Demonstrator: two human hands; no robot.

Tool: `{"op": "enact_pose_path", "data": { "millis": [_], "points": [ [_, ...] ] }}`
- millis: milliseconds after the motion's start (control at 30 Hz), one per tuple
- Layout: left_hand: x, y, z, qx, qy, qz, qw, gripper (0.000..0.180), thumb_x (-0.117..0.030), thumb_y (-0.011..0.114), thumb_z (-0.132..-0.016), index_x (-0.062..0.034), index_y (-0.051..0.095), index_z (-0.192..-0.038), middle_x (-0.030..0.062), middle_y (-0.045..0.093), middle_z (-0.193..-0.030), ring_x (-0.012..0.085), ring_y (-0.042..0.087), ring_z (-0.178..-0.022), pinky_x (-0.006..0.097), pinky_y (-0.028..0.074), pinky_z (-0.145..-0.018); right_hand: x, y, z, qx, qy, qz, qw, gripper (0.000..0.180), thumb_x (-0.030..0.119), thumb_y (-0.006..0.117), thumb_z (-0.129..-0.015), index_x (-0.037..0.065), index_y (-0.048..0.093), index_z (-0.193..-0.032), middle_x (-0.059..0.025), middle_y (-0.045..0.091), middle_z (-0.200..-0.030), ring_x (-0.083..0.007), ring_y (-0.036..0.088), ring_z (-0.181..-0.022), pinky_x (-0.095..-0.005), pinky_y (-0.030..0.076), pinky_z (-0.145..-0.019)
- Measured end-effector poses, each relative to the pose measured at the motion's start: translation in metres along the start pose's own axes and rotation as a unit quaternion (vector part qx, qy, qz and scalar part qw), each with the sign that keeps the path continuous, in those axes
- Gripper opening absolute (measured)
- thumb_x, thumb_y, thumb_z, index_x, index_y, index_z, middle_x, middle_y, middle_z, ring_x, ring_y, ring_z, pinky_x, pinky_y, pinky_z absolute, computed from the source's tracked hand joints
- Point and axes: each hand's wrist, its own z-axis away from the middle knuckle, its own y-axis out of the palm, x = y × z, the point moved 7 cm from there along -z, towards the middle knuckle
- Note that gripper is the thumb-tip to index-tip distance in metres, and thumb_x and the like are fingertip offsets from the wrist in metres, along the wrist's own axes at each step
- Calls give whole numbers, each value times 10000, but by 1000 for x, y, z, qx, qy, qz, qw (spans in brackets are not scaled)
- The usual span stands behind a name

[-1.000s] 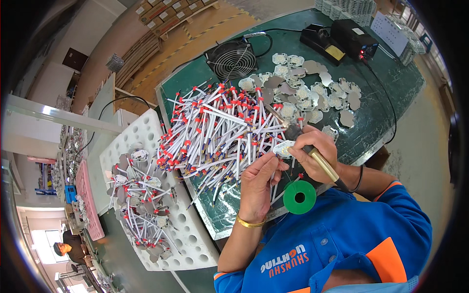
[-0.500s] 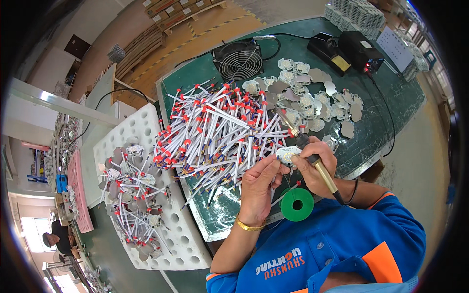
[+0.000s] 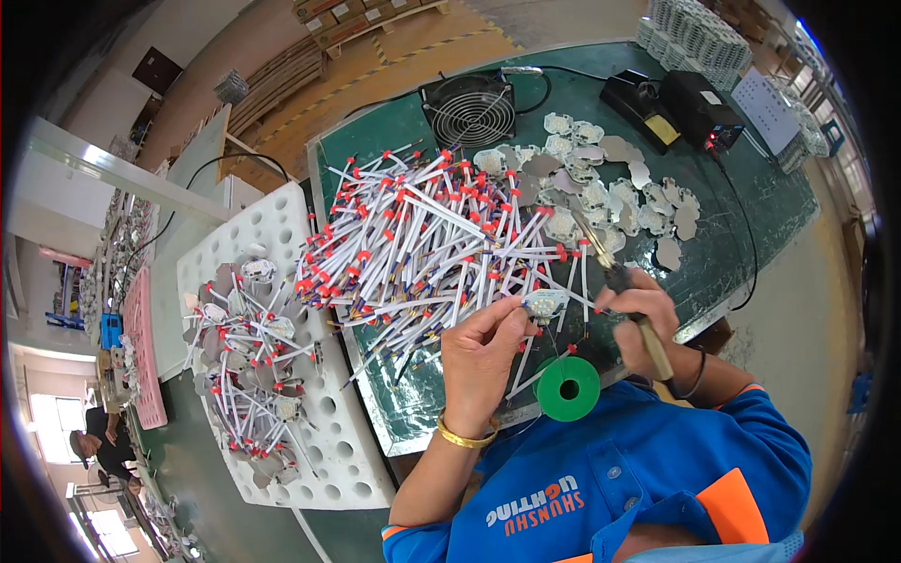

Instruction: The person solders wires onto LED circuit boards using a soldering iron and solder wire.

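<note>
Between its thumb and fingertips, my left hand [image 3: 481, 357] pinches a small LED board [image 3: 544, 303] that carries pale yellow chips. My right hand [image 3: 649, 321] is wrapped round a soldering iron [image 3: 656, 349] with a brass-coloured handle. The iron's metal end points up and away, toward the loose boards, and is clear of the held board. Just below the hands is a green spool [image 3: 546, 394], with thin solder wire running up near the left hand. A large pile of white cables [image 3: 422, 235] with red pieces lies beyond my left hand.
Loose LED boards [image 3: 601, 199] are scattered behind the iron. A black fan [image 3: 468, 111], an iron stand [image 3: 648, 108] and a black soldering station [image 3: 699, 111] stand at the far edge. At left, a white foam board [image 3: 333, 450] bears wired boards. A person [image 3: 105, 441] works far left.
My right hand has drawn away to the right from the LED board with the iron, its thumb off the board. My left hand still holds the board, now slightly further left.
</note>
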Motion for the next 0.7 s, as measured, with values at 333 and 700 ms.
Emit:
{"op": "enact_pose_path", "data": {
  "millis": [333,700],
  "points": [
    [-2,4,7,47,-9,-53,997,215,-110,601,-834,21,639,-1000,55,664,-743,47,582,-668,168,433,-595,31,-23,-10,128,-68,-116,983,233,118,582,-710,20,575,-922,-44,472,-605,-208,462,-515,-347,378,-556],
    [-6,7,9,42,-12,-47,998,211,-98,605,-815,19,646,-987,60,660,-723,44,554,-626,172,410,-558,32,-11,-12,169,-51,-108,978,344,-18,583,-545,74,632,-873,-8,454,-580,-179,433,-467,-319,359,-559]
  ]
}}
